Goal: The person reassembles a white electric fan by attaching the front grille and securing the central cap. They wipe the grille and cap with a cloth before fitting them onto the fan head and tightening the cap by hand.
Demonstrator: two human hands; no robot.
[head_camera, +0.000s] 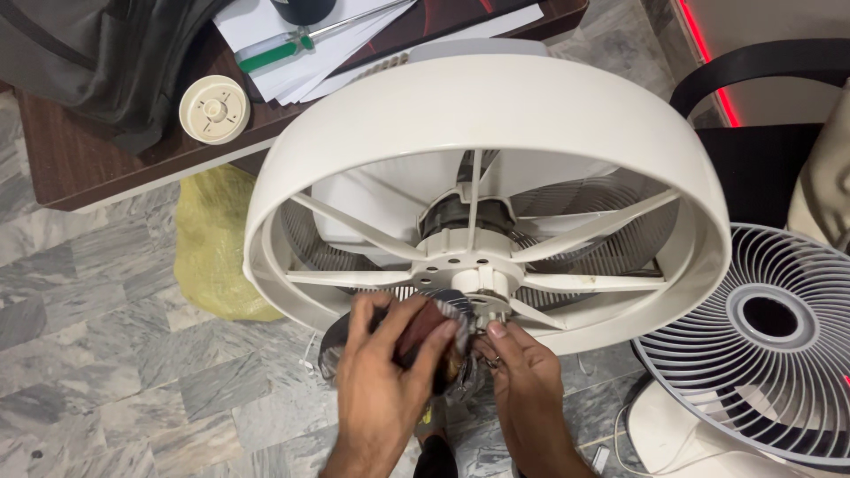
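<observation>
A large white round fan housing (496, 115) with radial spokes and a central motor hub (465, 265) is tilted up in front of me. My left hand (381, 381) is closed around a dark, reddish-brown part (425, 332) held against the lower front of the hub. My right hand (522, 376) has its fingers pinching at the small white shaft piece (487, 308) just beside that dark part. Behind the spokes a grey wire grille (602, 199) shows through.
A detached white fan grille (770, 354) lies at the right. A dark wooden table (106, 159) at the top left holds a round white cap (213, 109), papers and a green-handled screwdriver (274, 53). A yellow bag (212, 243) lies on the marble floor.
</observation>
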